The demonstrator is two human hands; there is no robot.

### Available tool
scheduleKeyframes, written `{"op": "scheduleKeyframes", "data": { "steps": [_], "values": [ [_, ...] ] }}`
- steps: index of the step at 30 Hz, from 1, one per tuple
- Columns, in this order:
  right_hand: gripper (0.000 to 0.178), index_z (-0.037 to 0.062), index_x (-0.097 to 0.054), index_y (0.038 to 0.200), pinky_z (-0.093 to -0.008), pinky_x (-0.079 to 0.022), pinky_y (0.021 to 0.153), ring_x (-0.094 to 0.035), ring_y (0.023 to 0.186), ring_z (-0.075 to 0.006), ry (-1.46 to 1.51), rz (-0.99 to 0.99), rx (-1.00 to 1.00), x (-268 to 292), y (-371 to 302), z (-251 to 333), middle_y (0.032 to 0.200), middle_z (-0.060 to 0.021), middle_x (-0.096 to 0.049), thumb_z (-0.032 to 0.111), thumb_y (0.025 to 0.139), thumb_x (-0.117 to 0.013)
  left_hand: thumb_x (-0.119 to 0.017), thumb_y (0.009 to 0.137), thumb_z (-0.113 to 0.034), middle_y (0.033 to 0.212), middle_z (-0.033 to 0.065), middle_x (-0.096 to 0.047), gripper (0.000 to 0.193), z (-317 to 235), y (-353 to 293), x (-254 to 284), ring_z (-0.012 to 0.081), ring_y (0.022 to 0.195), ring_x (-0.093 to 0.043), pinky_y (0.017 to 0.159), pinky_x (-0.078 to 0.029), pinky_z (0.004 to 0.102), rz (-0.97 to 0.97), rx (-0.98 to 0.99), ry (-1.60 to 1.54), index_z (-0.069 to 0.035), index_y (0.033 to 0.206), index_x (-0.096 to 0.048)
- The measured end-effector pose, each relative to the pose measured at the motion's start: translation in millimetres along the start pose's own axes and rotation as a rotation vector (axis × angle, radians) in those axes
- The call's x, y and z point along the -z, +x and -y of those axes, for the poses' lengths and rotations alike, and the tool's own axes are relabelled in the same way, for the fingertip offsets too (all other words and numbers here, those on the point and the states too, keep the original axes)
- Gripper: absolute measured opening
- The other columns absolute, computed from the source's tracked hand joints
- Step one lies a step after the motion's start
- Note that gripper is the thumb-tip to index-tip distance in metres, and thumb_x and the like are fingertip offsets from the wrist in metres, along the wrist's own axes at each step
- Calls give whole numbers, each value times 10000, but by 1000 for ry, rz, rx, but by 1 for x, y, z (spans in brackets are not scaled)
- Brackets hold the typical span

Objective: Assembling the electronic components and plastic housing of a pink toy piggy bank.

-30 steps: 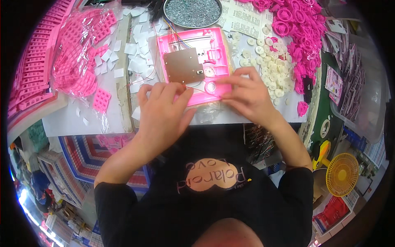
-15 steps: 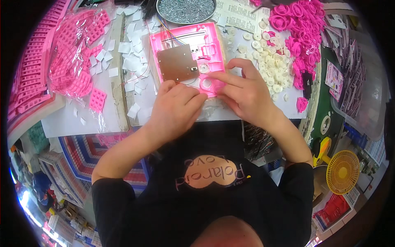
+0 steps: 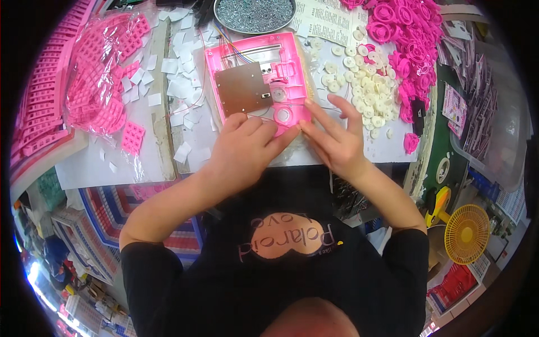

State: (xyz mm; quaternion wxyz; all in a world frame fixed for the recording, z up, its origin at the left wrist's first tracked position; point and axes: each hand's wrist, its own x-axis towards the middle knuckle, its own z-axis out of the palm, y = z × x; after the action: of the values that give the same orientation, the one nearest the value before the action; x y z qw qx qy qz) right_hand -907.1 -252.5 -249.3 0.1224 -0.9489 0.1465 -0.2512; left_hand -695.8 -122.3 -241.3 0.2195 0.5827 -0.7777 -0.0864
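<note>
A pink plastic housing [image 3: 297, 90] lies open on the table, with a brown circuit board [image 3: 238, 89] inside and coloured wires at its far left. My left hand [image 3: 244, 147] is closed at the housing's near edge, its thumb reaching toward the near right corner. What its fingers hold is hidden. There, the fingertips of my right hand [image 3: 339, 140] meet that thumb. A thin wire [image 3: 289, 104] runs from beside the board to my right fingers and shows again beyond them. A round ring-shaped seat [image 3: 282, 116] sits in the housing close to both hands.
A round tray of screws [image 3: 255, 14] stands behind the housing. White paper squares [image 3: 182, 64] and bagged pink keypads [image 3: 98, 84] lie to the left. Cream discs [image 3: 370, 92] and magenta plastic parts [image 3: 407, 36] are heaped at right. A yellow fan [image 3: 467, 234] stands lower right.
My right hand has drawn back from the round seats to the housing's near right corner, so a thin wire now shows. My left thumb has shifted right toward it.
</note>
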Motion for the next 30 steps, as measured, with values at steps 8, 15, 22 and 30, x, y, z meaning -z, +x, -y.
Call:
{"op": "scheduleKeyframes", "data": {
  "steps": [8,15,22,30],
  "values": [
    [256,98,-735,957,-452,-522,789,-616,999,-348,99,286,96,37,70,-6,1164,-75,-706,144,706,-754,-599,787,-146,858,0,-516,499,-6,3,-3,163,797,-520,765,-403,336,3,-136,235,-52,1272,-665],
    [215,2,-727,960,-350,-548,628,-681,613,-263,241,381,-295,-44,167,-14,754,-90,-723,116,778,-729,-583,808,-135,856,-5,-530,565,-1,-2,-2,171,798,-507,757,-381,357,-24,-82,94,-85,1369,-614],
    [207,16,-739,884,-432,-556,728,-705,758,-335,316,595,-318,-51,194,-14,781,-161,-719,165,741,-723,-589,813,-121,861,18,-552,524,5,-4,-5,212,806,-534,734,-410,380,-49,-60,-46,-83,1334,-633],
    [187,16,-713,916,-417,-556,692,-702,721,-352,-17,348,-254,-59,167,-2,787,-153,-724,169,810,-698,-669,824,-16,902,130,-618,277,51,11,17,325,783,-628,675,-509,421,-424,191,-149,-35,1100,-652]
  ]
}}
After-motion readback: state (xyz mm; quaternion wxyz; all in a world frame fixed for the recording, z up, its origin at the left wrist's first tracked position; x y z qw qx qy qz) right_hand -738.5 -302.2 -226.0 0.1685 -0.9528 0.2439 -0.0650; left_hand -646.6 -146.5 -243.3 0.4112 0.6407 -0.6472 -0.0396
